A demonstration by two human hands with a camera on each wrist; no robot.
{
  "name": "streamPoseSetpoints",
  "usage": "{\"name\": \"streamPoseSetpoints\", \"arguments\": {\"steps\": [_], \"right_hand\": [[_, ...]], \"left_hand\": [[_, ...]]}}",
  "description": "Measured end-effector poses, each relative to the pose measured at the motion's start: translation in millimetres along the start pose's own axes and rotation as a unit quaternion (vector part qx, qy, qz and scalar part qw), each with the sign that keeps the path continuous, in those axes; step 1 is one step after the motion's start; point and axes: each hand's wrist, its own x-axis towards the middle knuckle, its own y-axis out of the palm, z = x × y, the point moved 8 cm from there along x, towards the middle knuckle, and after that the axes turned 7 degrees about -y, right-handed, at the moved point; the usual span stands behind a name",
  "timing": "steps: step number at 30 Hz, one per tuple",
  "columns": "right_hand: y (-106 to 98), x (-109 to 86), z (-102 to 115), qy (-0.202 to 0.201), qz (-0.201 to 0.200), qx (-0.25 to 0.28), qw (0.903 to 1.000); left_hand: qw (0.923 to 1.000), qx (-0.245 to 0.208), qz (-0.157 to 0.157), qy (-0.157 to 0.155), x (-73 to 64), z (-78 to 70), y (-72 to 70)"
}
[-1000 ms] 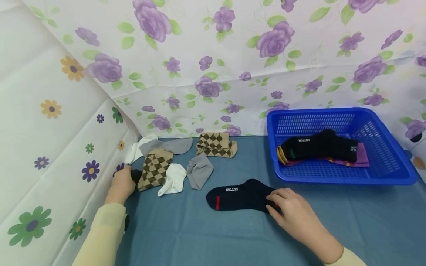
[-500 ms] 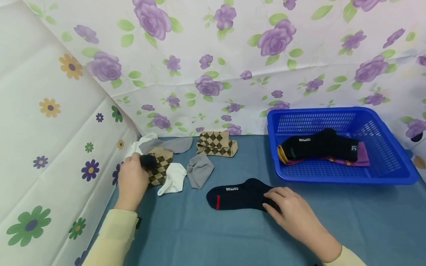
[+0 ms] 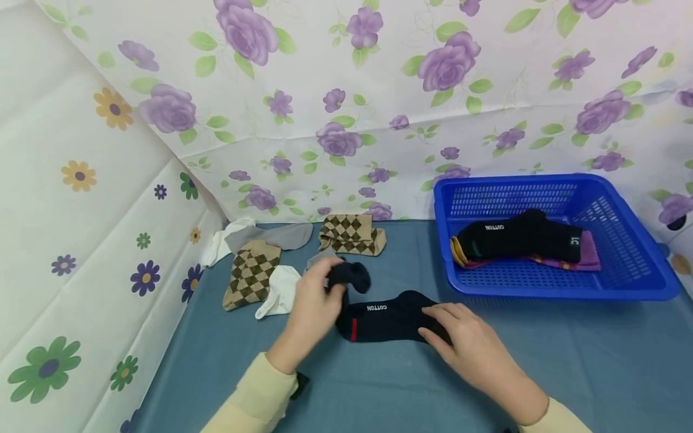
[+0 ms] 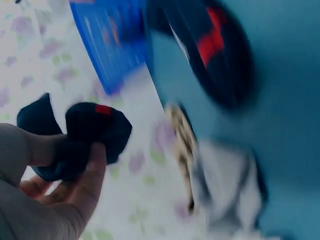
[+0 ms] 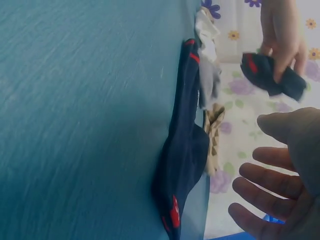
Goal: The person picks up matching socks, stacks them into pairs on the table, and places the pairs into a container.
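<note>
My left hand [image 3: 311, 310] grips a bunched navy sock [image 3: 352, 275] with a red mark, raised over the toe end of a matching one. Thumb and fingers pinch its folded middle in the left wrist view, and both ends stick out. The matching navy sock [image 3: 387, 322] lies flat on the blue cloth, its red stripe and "COTTON" lettering facing up. Over its cuff end hovers my right hand [image 3: 476, 346], hiding part of the cuff in the head view. From the right wrist, the fingers [image 5: 270, 180] look loosely spread, apart from the sock, with nothing between them.
A blue basket [image 3: 557, 294] at the right holds a black sock [image 3: 522, 237] on a purple one [image 3: 591, 255]. Left of centre lie brown checked socks [image 3: 251, 273], white socks [image 3: 281, 288] and grey socks [image 3: 287, 236]. Flowered cloth walls [image 3: 400, 162] stand behind and at the left.
My left hand has lifted the bunched navy sock from the far left and carried it right, past the checked and white socks. My right hand has shifted slightly left over the flat sock.
</note>
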Motion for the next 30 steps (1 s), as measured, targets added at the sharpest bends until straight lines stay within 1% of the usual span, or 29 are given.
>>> {"name": "streamPoseSetpoints", "arguments": {"steps": [2,4,6,9,12,16,20,22,25,30], "right_hand": [[2.4,1.2,3.4,0.001,0.009,0.004,1.0],[4.6,2.7,7.1,-0.001,0.016,0.005,0.9999],[6.4,4.0,10.1,-0.005,0.019,0.006,0.9998],[6.1,6.1,13.4,-0.007,0.01,0.011,0.9999],[5.1,7.5,17.6,-0.017,0.008,0.013,0.9997],[5.5,7.9,25.2,-0.043,0.012,0.007,0.999],[4.8,8.0,30.1,-0.06,-0.001,0.008,0.9982],[4.1,8.6,31.3,-0.062,-0.01,0.012,0.998],[4.6,8.9,31.4,-0.055,-0.018,0.021,0.9981],[9.8,8.7,28.5,-0.033,-0.008,0.05,0.9982]], "left_hand": [[0.9988,-0.036,0.034,0.004,-6.6,-8.3,16.1],[0.9961,-0.057,0.066,0.007,-12.9,-14.9,30.1],[0.9934,-0.066,0.092,0.014,-18.7,-20.5,41.6],[0.9894,-0.076,0.12,0.028,-25.2,-27.6,53.3],[0.9856,-0.084,0.141,0.039,-29.0,-33.3,60.9],[0.9781,-0.086,0.183,0.047,-32.8,-40.5,72.3],[0.9692,-0.098,0.223,0.037,-35.6,-44.4,81.3],[0.9652,-0.115,0.234,0.024,-36.5,-44.3,82.9],[0.9574,-0.154,0.245,0.003,-38.7,-43.5,84.0],[0.9468,-0.202,0.25,-0.003,-41.5,-47.4,83.7]]}}
